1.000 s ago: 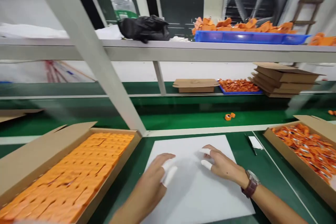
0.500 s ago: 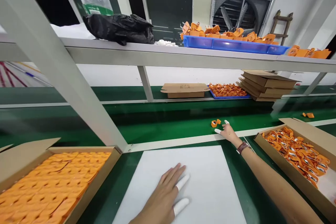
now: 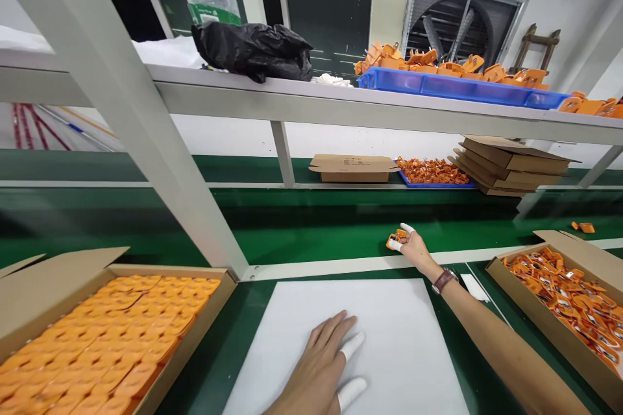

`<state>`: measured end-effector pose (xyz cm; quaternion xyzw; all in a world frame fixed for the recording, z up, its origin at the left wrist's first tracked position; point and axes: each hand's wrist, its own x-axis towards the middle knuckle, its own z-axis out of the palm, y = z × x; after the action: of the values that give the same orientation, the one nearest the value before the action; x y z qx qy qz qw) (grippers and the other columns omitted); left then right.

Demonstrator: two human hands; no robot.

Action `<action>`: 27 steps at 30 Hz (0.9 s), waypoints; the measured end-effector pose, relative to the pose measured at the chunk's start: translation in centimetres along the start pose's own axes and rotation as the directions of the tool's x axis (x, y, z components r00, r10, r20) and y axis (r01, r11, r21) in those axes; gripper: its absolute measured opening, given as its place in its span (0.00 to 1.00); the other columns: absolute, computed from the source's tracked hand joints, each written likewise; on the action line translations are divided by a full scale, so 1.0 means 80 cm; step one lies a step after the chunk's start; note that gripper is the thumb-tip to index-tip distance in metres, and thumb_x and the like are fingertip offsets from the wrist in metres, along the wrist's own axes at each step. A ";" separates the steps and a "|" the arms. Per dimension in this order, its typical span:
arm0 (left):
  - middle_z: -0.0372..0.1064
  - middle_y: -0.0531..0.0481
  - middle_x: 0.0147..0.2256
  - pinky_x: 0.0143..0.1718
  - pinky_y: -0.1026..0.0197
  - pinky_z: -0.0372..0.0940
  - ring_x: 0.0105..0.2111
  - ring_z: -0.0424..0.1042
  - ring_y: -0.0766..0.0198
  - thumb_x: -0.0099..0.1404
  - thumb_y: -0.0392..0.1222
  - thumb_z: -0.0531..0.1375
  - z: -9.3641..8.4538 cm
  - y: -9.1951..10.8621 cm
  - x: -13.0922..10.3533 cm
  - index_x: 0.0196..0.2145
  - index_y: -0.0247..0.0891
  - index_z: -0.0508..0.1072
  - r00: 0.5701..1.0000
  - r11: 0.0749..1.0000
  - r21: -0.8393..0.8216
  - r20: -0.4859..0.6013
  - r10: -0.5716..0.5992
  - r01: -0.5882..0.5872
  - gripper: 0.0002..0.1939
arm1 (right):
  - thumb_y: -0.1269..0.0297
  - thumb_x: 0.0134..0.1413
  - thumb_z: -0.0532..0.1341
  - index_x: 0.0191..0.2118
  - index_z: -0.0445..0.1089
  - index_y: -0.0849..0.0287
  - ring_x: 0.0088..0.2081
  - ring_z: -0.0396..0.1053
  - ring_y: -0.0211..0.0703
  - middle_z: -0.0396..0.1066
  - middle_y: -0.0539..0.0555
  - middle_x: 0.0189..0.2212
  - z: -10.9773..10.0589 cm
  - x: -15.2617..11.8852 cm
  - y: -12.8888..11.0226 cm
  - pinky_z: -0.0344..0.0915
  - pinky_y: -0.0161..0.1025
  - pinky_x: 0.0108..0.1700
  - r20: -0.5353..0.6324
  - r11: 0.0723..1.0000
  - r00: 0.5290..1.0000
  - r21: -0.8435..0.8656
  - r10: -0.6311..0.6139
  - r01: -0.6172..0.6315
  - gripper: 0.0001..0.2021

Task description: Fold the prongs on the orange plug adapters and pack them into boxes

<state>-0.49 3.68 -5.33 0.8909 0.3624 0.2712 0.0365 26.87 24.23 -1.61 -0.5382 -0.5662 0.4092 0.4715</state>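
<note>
Orange piece (image 3: 398,235) sits between the white-capped thumb and finger of the right hand (image 3: 415,249), pinched; left hand (image 3: 318,364), fingers spread, over white sheet (image 3: 394,331).

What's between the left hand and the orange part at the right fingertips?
Head view: white sheet, a sliver of green tabletop, the pale rail, then green surface beyond up to the orange part.

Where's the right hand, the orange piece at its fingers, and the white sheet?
Right hand (image 3: 415,248): head view, back of hand.
Orange piece (image 3: 400,235): head view, upper part.
White sheet (image 3: 402,337): head view, bare right half.
</note>
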 end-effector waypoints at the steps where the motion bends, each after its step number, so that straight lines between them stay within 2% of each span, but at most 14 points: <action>1: 0.69 0.37 0.59 0.54 0.39 0.69 0.60 0.66 0.41 0.65 0.41 0.63 -0.001 0.002 0.001 0.56 0.41 0.70 0.999 0.997 -0.062 -0.022 -0.046 0.044 0.22 | 0.67 0.49 0.72 0.64 0.57 0.63 0.37 0.75 0.41 0.74 0.52 0.37 0.006 -0.019 -0.009 0.73 0.44 0.48 0.072 1.000 0.997 0.011 -0.022 0.021 0.38; 3: 0.70 0.38 0.57 0.55 0.42 0.68 0.58 0.68 0.46 0.68 0.41 0.60 -0.007 0.007 0.004 0.54 0.43 0.71 0.976 0.956 -0.227 -0.066 -0.207 0.187 0.17 | 0.67 0.47 0.72 0.66 0.54 0.61 0.33 0.73 0.38 0.74 0.50 0.36 0.019 -0.065 -0.026 0.73 0.45 0.45 0.214 0.998 0.975 0.019 -0.063 0.060 0.42; 4: 0.70 0.38 0.57 0.56 0.43 0.68 0.57 0.69 0.48 0.70 0.42 0.58 -0.012 0.010 0.008 0.55 0.43 0.70 0.948 0.904 -0.328 -0.068 -0.312 0.274 0.17 | 0.66 0.47 0.71 0.66 0.54 0.59 0.33 0.71 0.37 0.74 0.50 0.37 0.024 -0.090 -0.034 0.72 0.45 0.45 0.277 0.996 0.957 0.028 -0.090 0.086 0.42; 6: 0.70 0.38 0.55 0.55 0.44 0.68 0.54 0.72 0.50 0.71 0.45 0.56 -0.026 0.017 0.019 0.59 0.43 0.67 0.865 0.721 -0.549 0.008 -0.502 0.423 0.20 | 0.67 0.49 0.70 0.67 0.53 0.55 0.35 0.70 0.37 0.73 0.51 0.41 0.034 -0.139 -0.051 0.71 0.44 0.46 0.401 0.985 0.900 0.051 -0.171 0.164 0.41; 7: 0.71 0.39 0.54 0.52 0.46 0.69 0.52 0.73 0.50 0.71 0.46 0.55 -0.035 0.022 0.026 0.60 0.43 0.66 0.827 0.598 -0.651 0.083 -0.555 0.467 0.21 | 0.68 0.51 0.68 0.68 0.51 0.53 0.36 0.69 0.37 0.72 0.51 0.41 0.037 -0.160 -0.060 0.70 0.45 0.47 0.479 0.969 0.846 0.049 -0.235 0.242 0.41; 9: 0.73 0.39 0.52 0.46 0.50 0.72 0.49 0.74 0.50 0.70 0.49 0.57 -0.050 0.032 0.041 0.58 0.41 0.68 0.800 0.367 -0.792 0.238 -0.550 0.488 0.21 | 0.70 0.54 0.66 0.69 0.49 0.49 0.40 0.69 0.40 0.71 0.51 0.42 0.041 -0.195 -0.076 0.69 0.46 0.49 0.586 0.941 0.763 -0.006 -0.271 0.339 0.40; 11: 0.74 0.40 0.49 0.44 0.53 0.72 0.47 0.75 0.50 0.67 0.48 0.61 -0.059 0.042 0.052 0.54 0.39 0.72 0.817 0.245 -0.850 0.308 -0.487 0.467 0.20 | 0.70 0.55 0.66 0.68 0.51 0.47 0.45 0.69 0.44 0.70 0.53 0.46 0.042 -0.215 -0.089 0.68 0.49 0.52 0.639 0.918 0.725 -0.072 -0.259 0.391 0.38; 13: 0.75 0.43 0.45 0.47 0.54 0.70 0.45 0.75 0.53 0.65 0.45 0.63 -0.059 0.048 0.056 0.50 0.38 0.74 0.830 0.249 -0.862 0.288 -0.477 0.442 0.17 | 0.71 0.54 0.66 0.66 0.56 0.46 0.50 0.68 0.47 0.68 0.55 0.50 0.041 -0.224 -0.096 0.66 0.51 0.56 0.663 0.899 0.690 -0.057 -0.290 0.433 0.36; 15: 0.73 0.45 0.43 0.49 0.53 0.69 0.44 0.74 0.55 0.63 0.40 0.64 -0.053 0.050 0.053 0.49 0.40 0.74 0.829 0.332 -0.845 0.208 -0.519 0.420 0.16 | 0.72 0.55 0.66 0.63 0.62 0.47 0.51 0.68 0.46 0.67 0.56 0.52 0.039 -0.226 -0.096 0.66 0.49 0.56 0.664 0.885 0.647 0.049 -0.375 0.462 0.31; 16: 0.71 0.46 0.42 0.48 0.53 0.70 0.44 0.73 0.56 0.62 0.38 0.64 -0.049 0.049 0.050 0.50 0.41 0.74 0.828 0.388 -0.824 0.163 -0.537 0.414 0.17 | 0.73 0.56 0.65 0.60 0.66 0.47 0.49 0.69 0.45 0.68 0.55 0.51 0.038 -0.226 -0.093 0.67 0.47 0.54 0.644 0.881 0.646 0.096 -0.410 0.463 0.26; 18: 0.69 0.46 0.43 0.46 0.54 0.71 0.44 0.73 0.56 0.60 0.35 0.64 -0.041 0.048 0.043 0.49 0.42 0.74 0.830 0.491 -0.770 0.089 -0.551 0.408 0.18 | 0.72 0.59 0.64 0.54 0.71 0.48 0.45 0.70 0.43 0.70 0.54 0.49 0.038 -0.227 -0.084 0.70 0.45 0.50 0.586 0.882 0.679 0.143 -0.442 0.450 0.19; 20: 0.69 0.45 0.44 0.46 0.54 0.71 0.45 0.73 0.55 0.60 0.35 0.63 -0.035 0.046 0.038 0.48 0.42 0.75 0.828 0.526 -0.747 0.058 -0.557 0.406 0.17 | 0.71 0.59 0.64 0.53 0.71 0.48 0.44 0.71 0.43 0.71 0.54 0.46 0.038 -0.229 -0.074 0.71 0.43 0.47 0.540 0.882 0.712 0.139 -0.448 0.450 0.18; 23: 0.73 0.44 0.45 0.48 0.54 0.71 0.46 0.75 0.54 0.61 0.36 0.63 -0.029 0.047 0.035 0.45 0.40 0.76 0.794 0.438 -0.786 0.108 -0.598 0.437 0.13 | 0.70 0.58 0.66 0.59 0.67 0.48 0.44 0.70 0.44 0.70 0.55 0.47 0.038 -0.234 -0.062 0.71 0.45 0.47 0.522 0.849 0.698 0.106 -0.490 0.517 0.24; 27: 0.77 0.44 0.43 0.49 0.53 0.72 0.43 0.78 0.54 0.60 0.39 0.66 -0.025 0.049 0.034 0.43 0.37 0.76 0.739 0.273 -0.841 0.202 -0.643 0.468 0.13 | 0.69 0.61 0.64 0.59 0.67 0.52 0.45 0.71 0.46 0.71 0.57 0.46 0.040 -0.235 -0.049 0.72 0.47 0.46 0.474 0.797 0.678 0.089 -0.562 0.598 0.21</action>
<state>2.59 2.32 -1.38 0.5372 0.4696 0.4598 0.5287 22.45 5.29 -0.23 -0.2298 -0.8196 0.3372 0.4022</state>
